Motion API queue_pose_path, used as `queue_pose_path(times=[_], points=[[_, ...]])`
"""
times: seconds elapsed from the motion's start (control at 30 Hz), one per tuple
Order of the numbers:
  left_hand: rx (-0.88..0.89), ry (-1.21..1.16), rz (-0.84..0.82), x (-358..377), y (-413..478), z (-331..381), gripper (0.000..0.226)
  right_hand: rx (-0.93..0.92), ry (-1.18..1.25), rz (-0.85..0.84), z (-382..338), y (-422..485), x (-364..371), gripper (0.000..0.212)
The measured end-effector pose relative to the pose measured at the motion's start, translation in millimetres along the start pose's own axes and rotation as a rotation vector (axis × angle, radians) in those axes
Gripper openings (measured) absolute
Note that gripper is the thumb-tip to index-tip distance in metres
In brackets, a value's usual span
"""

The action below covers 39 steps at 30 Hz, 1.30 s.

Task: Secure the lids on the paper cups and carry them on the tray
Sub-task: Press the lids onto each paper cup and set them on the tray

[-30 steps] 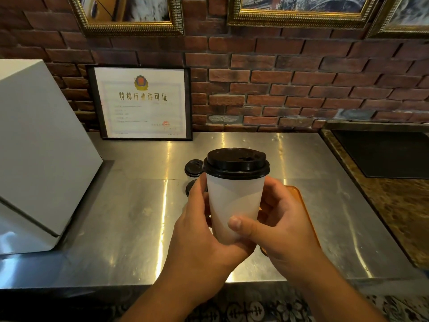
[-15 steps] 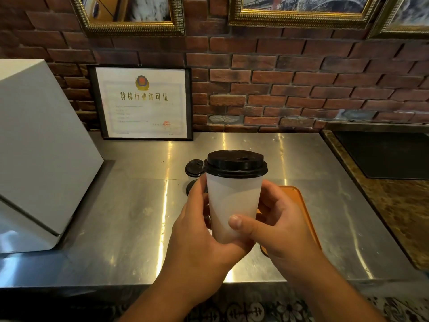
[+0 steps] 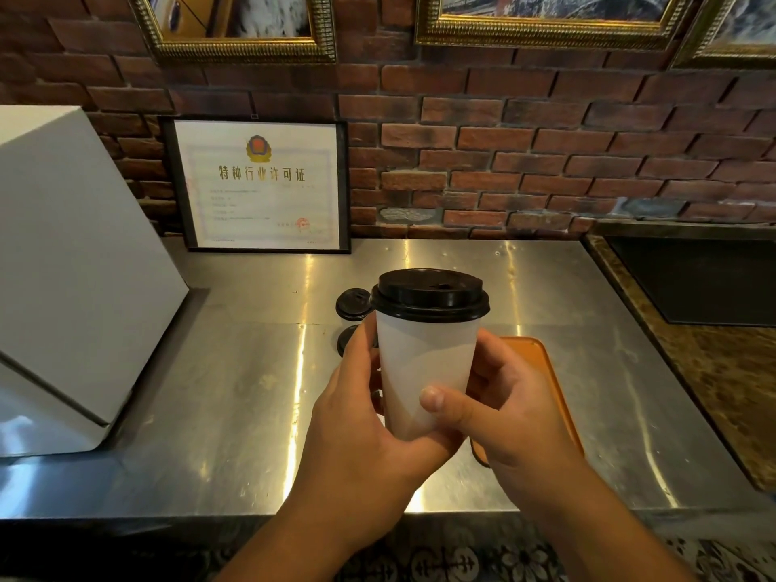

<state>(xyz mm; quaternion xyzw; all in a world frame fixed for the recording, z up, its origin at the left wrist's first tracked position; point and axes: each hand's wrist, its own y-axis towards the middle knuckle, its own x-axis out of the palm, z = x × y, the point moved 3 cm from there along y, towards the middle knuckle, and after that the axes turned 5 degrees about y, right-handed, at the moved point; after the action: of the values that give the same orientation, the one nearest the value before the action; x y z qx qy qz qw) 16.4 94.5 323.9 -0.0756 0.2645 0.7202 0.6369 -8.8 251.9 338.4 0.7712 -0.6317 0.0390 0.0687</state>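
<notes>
Gripping white paper cup [image 3: 424, 371] with black plastic lid [image 3: 429, 294], left hand [image 3: 361, 417] and right hand [image 3: 504, 409] hold it above steel counter [image 3: 235, 392], beside orange tray [image 3: 550, 371]. Risk: squeeze buckles wall, pops lid.

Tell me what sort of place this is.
Probably a café or takeaway drinks counter: a lidded white paper cup, spare black lids and an orange tray on the stainless steel counter, and a framed licence propped against the brick wall.
</notes>
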Motion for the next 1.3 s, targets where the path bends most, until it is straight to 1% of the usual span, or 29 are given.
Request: queue_pose_path(times=[0.23,0.4,0.63,0.8,0.97,1.1,1.3], points=[[-0.009,0.007,0.0,4.5,1.5,0.9,0.105,0.003,0.0,0.038,-3.3,0.9,-2.4,0.076],[-0.014,0.008,0.014,4.5,2.7,-0.7,0.105,0.008,0.023,0.023,-1.6,3.4,-3.2,0.076],[-0.031,0.04,-0.017,8.2,3.3,-1.6,0.108,-0.05,0.009,0.048,-2.2,4.7,-7.6,0.068],[-0.033,0.037,-0.009,8.8,6.1,-1.1,0.105,-0.079,-0.006,0.042,-2.7,6.2,-8.1,0.065],[-0.019,0.033,-0.009,9.0,8.6,-2.3,0.101,-0.054,0.045,0.002,-3.2,8.0,-7.5,0.065],[-0.021,0.052,-0.02,11.2,7.1,-4.8,0.103,-0.085,0.004,0.04,-3.4,8.1,-9.4,0.064],[-0.026,0.066,-0.018,9.9,7.3,-4.2,0.097,-0.116,-0.046,0.069,-1.2,9.3,-10.1,0.064]])
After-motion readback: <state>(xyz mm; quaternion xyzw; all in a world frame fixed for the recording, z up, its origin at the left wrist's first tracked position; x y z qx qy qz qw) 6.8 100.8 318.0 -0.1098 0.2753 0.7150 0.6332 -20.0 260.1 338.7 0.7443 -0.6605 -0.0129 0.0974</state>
